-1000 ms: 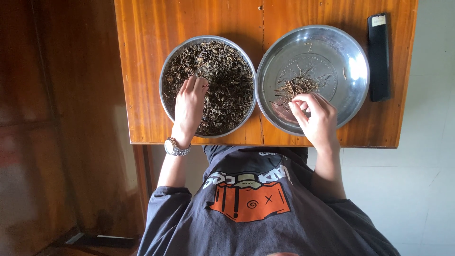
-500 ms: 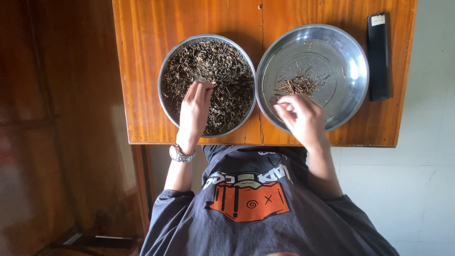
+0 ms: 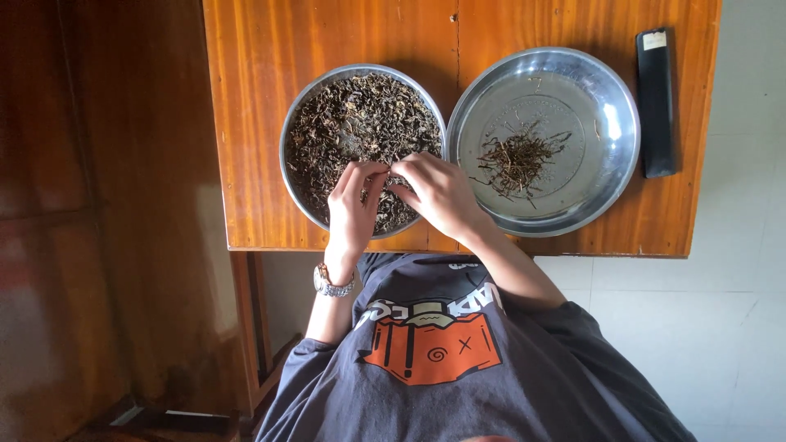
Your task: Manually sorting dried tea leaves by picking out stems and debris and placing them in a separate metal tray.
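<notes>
Polished reddish wood makes up the tabletop [image 3: 262,123], seen from the head camera looking straight down, with a pale wall or floor to the right and dark wood panelling to the left.

Two round metal pans sit side by side on it, rims nearly touching. The left pan [image 3: 295,123] is heaped with dark dried leaves [image 3: 352,115]. The right pan [image 3: 610,123] is mostly bare, with a small pile of thin brown stems [image 3: 517,160] near its middle.

Both hands meet over the near part of the left pan. The left hand [image 3: 354,209], a metal watch [image 3: 332,283] on its wrist, has its fingers curled down into the leaves. The right hand [image 3: 442,195] reaches across from the right, its fingertips pinched together beside the left fingers. Each grip is closed on a bit of the leaves; what exactly lies between the fingertips is too small to tell.

Well right of the grip, past the right pan, a slim black flat case [image 3: 657,106] lies upright along the tabletop edge, with a small pale square label at its far end.
</notes>
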